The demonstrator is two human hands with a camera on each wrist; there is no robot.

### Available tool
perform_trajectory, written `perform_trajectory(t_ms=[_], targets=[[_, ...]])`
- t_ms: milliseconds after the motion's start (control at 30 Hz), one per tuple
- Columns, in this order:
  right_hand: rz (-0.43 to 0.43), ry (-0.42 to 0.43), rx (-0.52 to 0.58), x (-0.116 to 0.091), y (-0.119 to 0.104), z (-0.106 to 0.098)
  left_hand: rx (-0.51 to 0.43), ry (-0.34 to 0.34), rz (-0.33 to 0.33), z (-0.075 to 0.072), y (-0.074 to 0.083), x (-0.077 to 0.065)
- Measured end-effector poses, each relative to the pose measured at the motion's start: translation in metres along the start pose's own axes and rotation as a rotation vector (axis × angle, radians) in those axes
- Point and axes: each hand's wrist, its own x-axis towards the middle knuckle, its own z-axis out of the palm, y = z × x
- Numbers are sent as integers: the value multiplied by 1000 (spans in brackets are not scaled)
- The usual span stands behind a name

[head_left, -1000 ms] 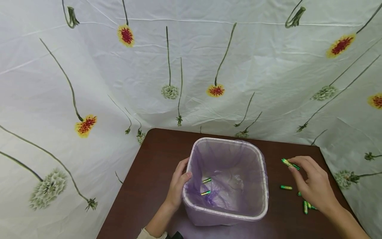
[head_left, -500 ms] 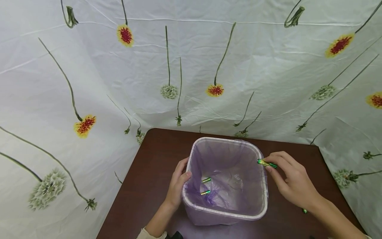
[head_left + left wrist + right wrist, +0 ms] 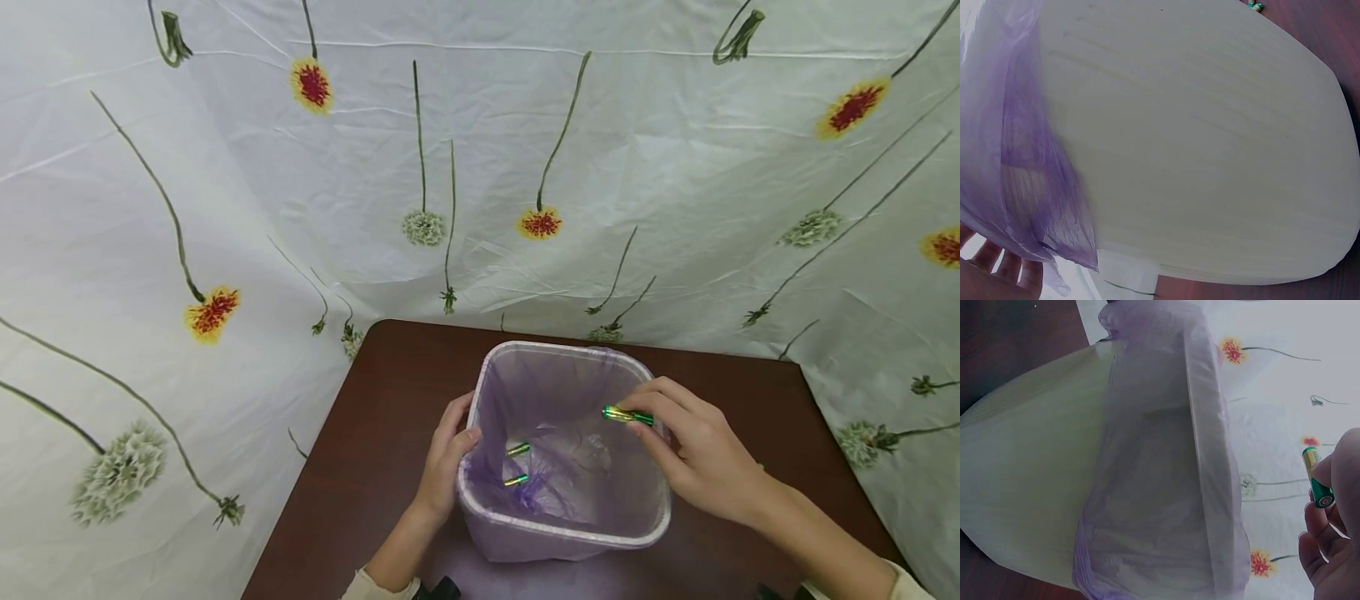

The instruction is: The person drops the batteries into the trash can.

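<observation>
Shifted toward 9 o'clock since the earlier frame: right hand [image 3: 693, 450] and battery [image 3: 617, 413]. Battery now stands above the opening of the bin [image 3: 517, 542], inside its 3 o'clock rim; the carry across that rim is judged complete. Right fingers [image 3: 663, 397] and thumb pinch the battery; one end projects past them toward 9 o'clock. Inside lie an upper cell [image 3: 517, 449], 9 o'clock, and a lower cell [image 3: 516, 481], 8 o'clock. Left hand [image 3: 442, 471] grips the 9 o'clock rim. Table [image 3: 401, 400] supports the bin.
</observation>
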Motion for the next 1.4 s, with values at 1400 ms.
perform_trajectory(t_ms=[1400], targets=[[-187,-39,9,17,-29,16,9,7,-6,0,1,0]])
